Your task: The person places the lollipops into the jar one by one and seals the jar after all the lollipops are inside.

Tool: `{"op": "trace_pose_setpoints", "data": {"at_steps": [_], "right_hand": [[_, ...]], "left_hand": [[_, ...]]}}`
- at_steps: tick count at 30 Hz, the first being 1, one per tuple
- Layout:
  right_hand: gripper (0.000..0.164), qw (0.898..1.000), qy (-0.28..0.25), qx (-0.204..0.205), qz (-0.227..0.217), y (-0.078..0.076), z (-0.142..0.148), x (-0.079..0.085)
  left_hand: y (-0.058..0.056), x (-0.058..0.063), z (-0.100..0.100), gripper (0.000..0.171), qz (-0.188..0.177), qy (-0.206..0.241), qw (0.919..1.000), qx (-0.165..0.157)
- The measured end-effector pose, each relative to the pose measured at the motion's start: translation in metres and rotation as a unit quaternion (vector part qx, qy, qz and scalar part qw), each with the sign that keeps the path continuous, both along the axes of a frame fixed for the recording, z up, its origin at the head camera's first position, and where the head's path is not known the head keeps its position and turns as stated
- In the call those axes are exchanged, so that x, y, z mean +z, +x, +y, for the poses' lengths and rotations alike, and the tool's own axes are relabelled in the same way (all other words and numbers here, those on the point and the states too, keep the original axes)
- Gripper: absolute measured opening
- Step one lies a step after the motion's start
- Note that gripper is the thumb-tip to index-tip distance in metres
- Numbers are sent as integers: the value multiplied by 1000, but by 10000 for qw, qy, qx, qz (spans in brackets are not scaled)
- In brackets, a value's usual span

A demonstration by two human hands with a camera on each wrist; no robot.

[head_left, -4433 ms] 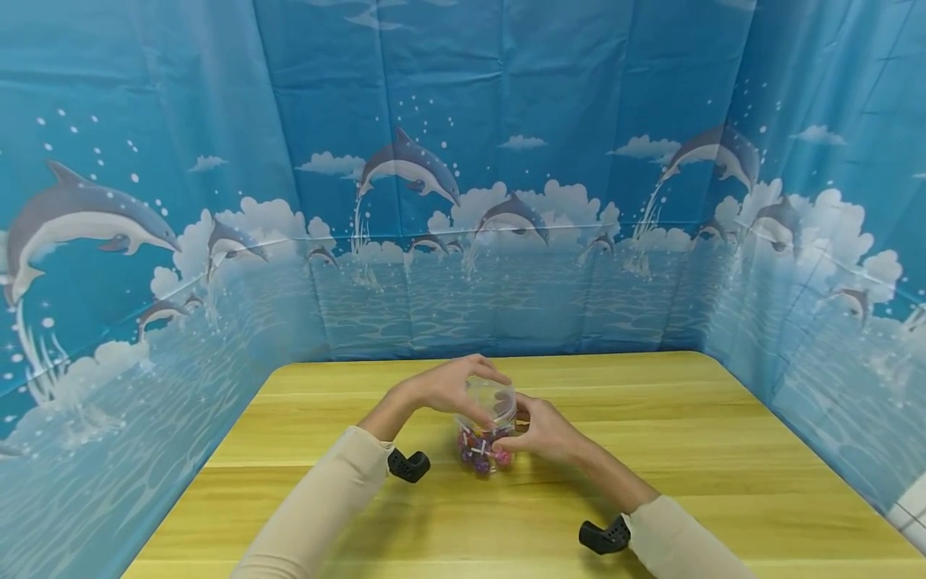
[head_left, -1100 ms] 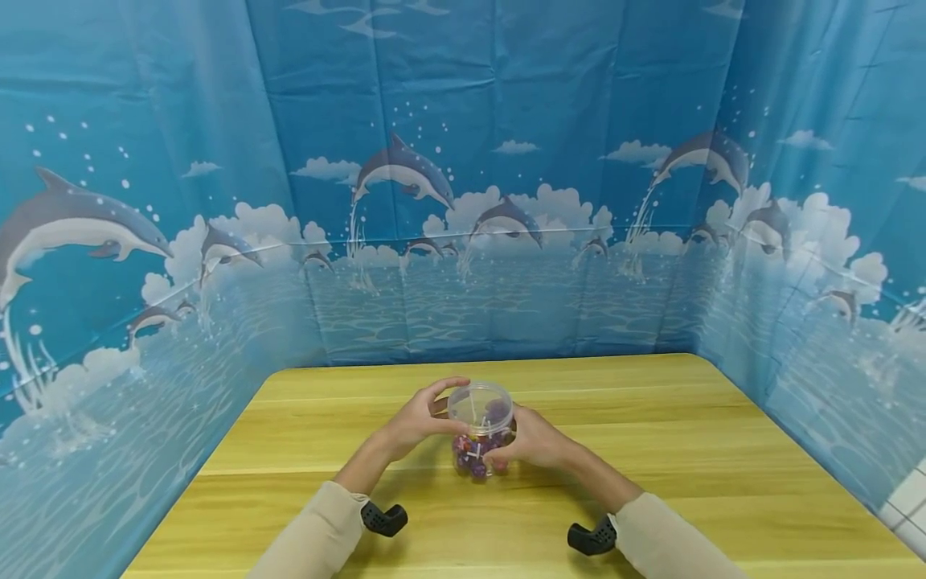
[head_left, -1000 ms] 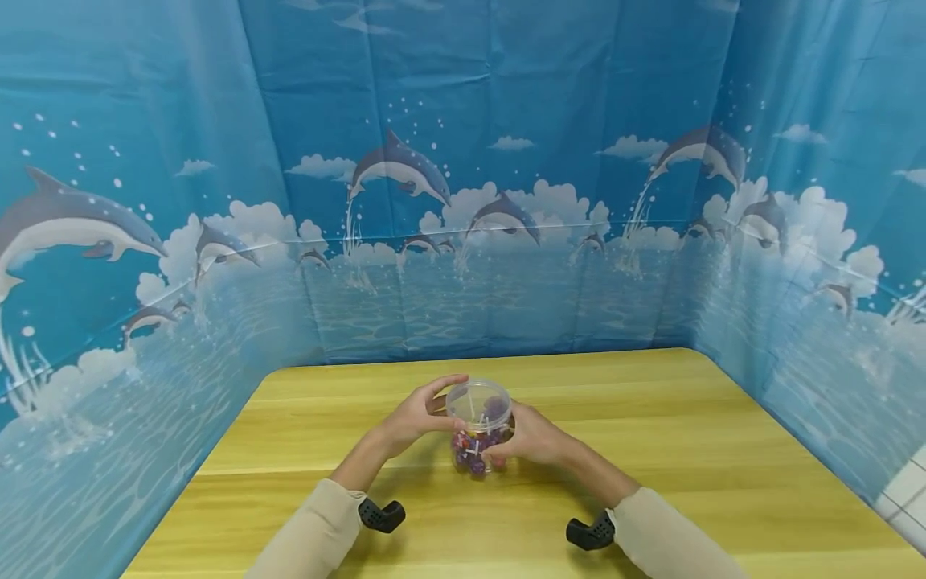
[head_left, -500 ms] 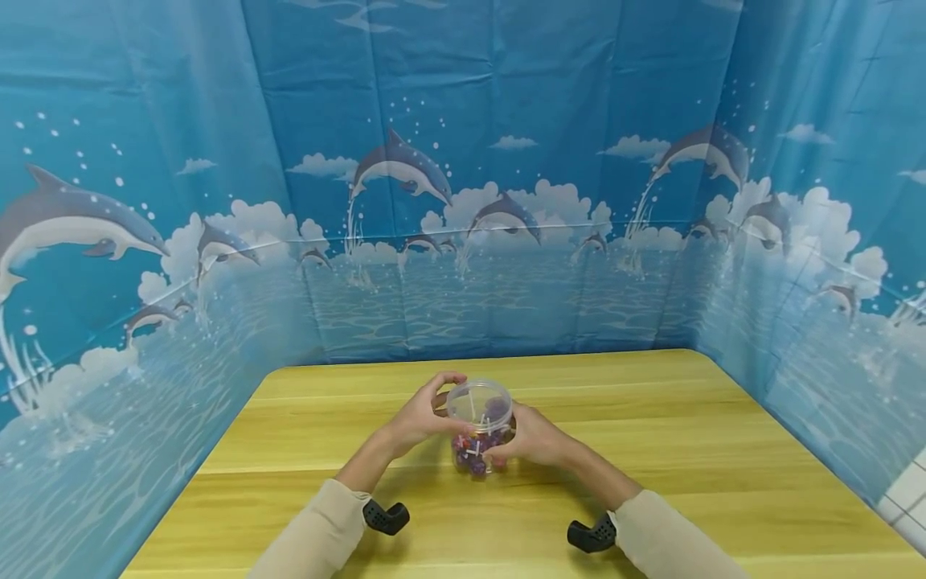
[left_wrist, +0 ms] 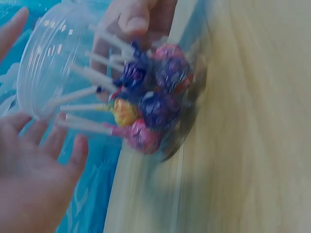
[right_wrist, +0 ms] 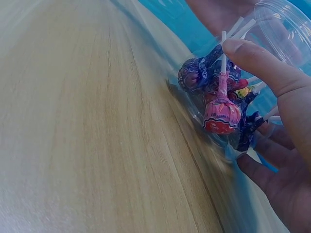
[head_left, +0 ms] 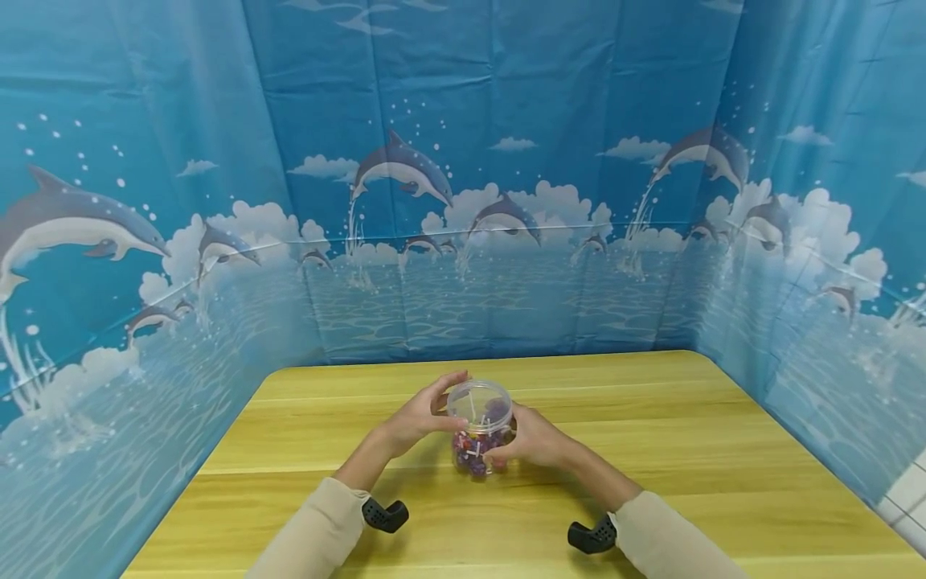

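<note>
A clear plastic jar point(head_left: 463, 462) of wrapped lollipops stands upright on the wooden table, its round clear lid point(head_left: 480, 402) on top. My left hand point(head_left: 415, 420) spans the lid from the left, thumb at the near rim and index finger at the far rim. Its fingers point(left_wrist: 34, 131) are spread along the rim in the left wrist view. From the right, my right hand point(head_left: 538, 437) grips the jar's body, thumb in front and the other fingers behind. Purple, pink and yellow lollipops point(right_wrist: 222, 116) show through the wall, their white sticks pointing mostly upward.
The yellow wood-grain table point(head_left: 651, 450) reaches around the jar on all sides. A blue curtain point(head_left: 463, 305) printed with dolphins hangs behind it and along both sides. Black wrist mounts point(head_left: 386, 515) sit at both sleeve cuffs.
Since the oldest frame my left hand has come down from over the jar's top to the lid's left side. Over the last second its fingers shift only slightly at the rim; the right hand holds still.
</note>
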State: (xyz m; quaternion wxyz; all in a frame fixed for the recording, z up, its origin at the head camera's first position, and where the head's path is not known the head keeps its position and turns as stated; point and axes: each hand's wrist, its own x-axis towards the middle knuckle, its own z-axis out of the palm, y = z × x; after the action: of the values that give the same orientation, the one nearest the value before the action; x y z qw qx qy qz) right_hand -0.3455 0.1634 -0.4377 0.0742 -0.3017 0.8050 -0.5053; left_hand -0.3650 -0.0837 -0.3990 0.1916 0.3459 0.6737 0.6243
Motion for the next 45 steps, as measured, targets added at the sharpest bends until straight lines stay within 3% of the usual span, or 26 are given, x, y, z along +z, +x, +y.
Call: {"op": "trace_pose_setpoints", "data": {"at_steps": [5,10,15,17,22,25,35,38,41,45], "right_hand": [[80,9999,-77,59,48,2,-1,3],[79,9997,-184,144,27,7,-3,10],[83,9998,-107,132,72,2,-1,3],[84,9999,-60,113,90,0,0,-1],[83,9997,-12,96,218,-2,0,-4],[81,9996,-87,165,218,-2,0,-5],[82,9999,-76,91,85,0,3,-5],[82,9999,-87,63,37,1,4,-4],[82,9999,-118,81,70,1,3,-4],[82,9998,-113,87,136,1,1,-3]], "left_hand": [[-2,-3,3,75,64,42,9992,388],[-7,-4,-3,73,-36,99,9999,15],[-5,-2,-5,72,-98,127,9994,-306],[-1,-3,-2,73,-96,156,9997,-181],[5,-7,9,74,80,121,9979,627],[5,-8,10,72,103,114,9970,763],[-10,-8,-1,65,-123,159,9994,-271],[-11,-8,-1,64,-89,124,9991,-392],[-6,-7,1,69,-70,140,9997,-193],[4,-6,6,74,66,163,9988,450]]}}
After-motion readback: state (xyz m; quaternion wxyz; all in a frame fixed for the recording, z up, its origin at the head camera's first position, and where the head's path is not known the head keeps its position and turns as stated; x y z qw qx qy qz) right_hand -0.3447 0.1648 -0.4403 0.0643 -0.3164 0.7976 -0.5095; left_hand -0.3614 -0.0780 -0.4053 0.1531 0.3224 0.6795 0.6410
